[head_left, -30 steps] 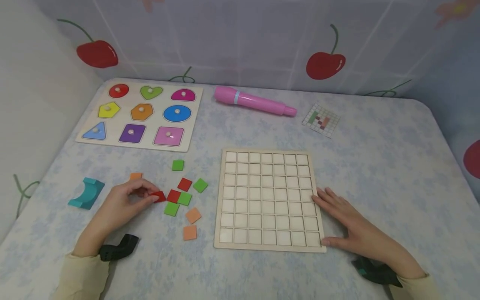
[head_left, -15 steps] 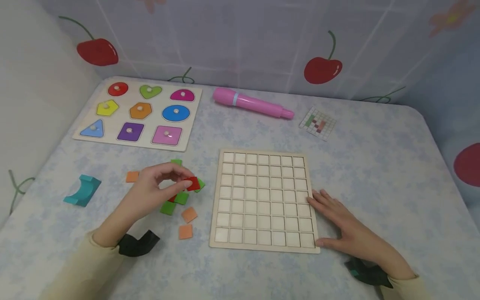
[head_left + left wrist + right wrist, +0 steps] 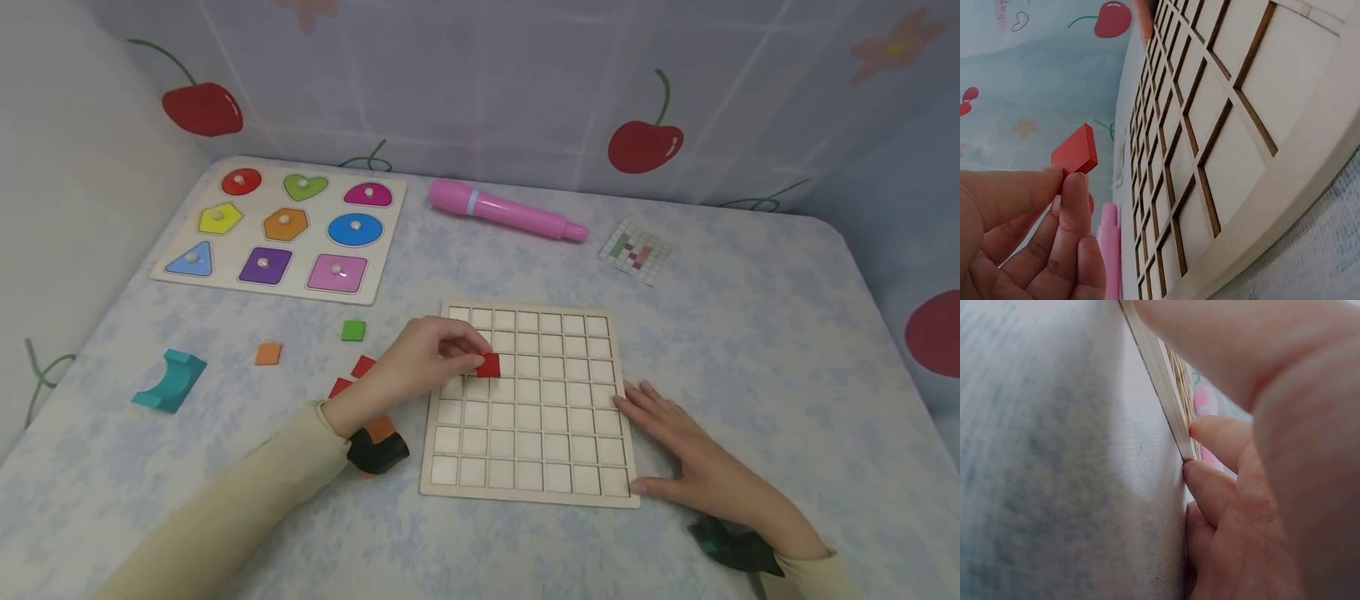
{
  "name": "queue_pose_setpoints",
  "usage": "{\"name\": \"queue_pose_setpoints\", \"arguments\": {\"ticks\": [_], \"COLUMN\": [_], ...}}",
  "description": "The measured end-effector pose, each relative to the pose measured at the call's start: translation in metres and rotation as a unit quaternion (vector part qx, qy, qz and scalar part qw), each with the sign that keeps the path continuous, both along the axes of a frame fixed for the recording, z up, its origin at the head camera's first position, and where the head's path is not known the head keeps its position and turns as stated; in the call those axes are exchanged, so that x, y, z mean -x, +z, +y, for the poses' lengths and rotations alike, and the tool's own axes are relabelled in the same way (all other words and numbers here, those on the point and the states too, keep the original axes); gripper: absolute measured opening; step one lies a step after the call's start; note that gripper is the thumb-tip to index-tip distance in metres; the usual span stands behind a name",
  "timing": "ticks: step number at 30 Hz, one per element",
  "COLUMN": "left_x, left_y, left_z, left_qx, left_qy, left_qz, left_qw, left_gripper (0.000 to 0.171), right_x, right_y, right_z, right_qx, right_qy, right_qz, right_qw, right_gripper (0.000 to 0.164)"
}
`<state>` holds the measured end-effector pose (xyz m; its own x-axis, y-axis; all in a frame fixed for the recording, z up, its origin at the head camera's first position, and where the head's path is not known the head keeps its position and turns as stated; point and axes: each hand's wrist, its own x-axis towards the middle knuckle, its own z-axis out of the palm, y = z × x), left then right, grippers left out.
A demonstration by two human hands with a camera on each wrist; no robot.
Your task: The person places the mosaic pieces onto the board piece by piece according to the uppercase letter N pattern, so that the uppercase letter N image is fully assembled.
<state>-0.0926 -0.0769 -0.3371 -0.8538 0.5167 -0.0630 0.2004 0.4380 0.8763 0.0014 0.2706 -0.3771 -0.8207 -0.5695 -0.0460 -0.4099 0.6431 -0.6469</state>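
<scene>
Between thumb and fingertips my left hand (image 3: 431, 358) pinches a red square tile (image 3: 489, 365). It holds the tile over the upper left part of a wooden grid board (image 3: 528, 498). In the left wrist view the tile (image 3: 1075, 152) is tilted and raised above the board's cells. At the board's right edge my right hand (image 3: 690, 446) rests with its fingers spread, thumb and fingertips touching the frame. The right wrist view shows those fingertips (image 3: 1200, 478) against the board's side (image 3: 1163, 381). Several loose tiles lie left of the board, partly hidden under my left forearm.
A green tile (image 3: 353, 331) and an orange tile (image 3: 268, 354) lie to the left, near a teal arch block (image 3: 171, 382). Behind are a knobbed shape puzzle (image 3: 292, 287), a pink pen-shaped toy (image 3: 510, 210) and a small grid pattern card (image 3: 636, 251).
My left hand has carried the red tile rightward from beside the loose tiles to over the grid board. My right hand has stayed at the board's right edge.
</scene>
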Motion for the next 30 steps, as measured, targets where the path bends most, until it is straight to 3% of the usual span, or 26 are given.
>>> {"name": "queue_pose_setpoints", "arguments": {"ticks": [8,16,30], "left_x": [-0.001,-0.008,-0.011], "left_y": [-0.008,-0.012,-0.016], "left_z": [0.017,0.021,0.024], "left_qx": [0.051,0.063,0.085], "left_qy": [-0.028,-0.019,-0.023], "left_qz": [0.022,0.026,0.043], "left_qw": [0.998,0.9975,0.9952], "left_gripper": [0.008,0.007,0.009], "right_x": [0.002,-0.001,0.0], "right_y": [0.0,-0.001,-0.003], "right_z": [0.001,0.0,0.0], "right_qx": [0.003,-0.009,0.002], "right_qy": [0.001,-0.012,0.006], "right_qz": [0.006,-0.018,0.0], "right_qw": [1.0,1.0,1.0], "right_gripper": [0.088,0.088,0.088]}}
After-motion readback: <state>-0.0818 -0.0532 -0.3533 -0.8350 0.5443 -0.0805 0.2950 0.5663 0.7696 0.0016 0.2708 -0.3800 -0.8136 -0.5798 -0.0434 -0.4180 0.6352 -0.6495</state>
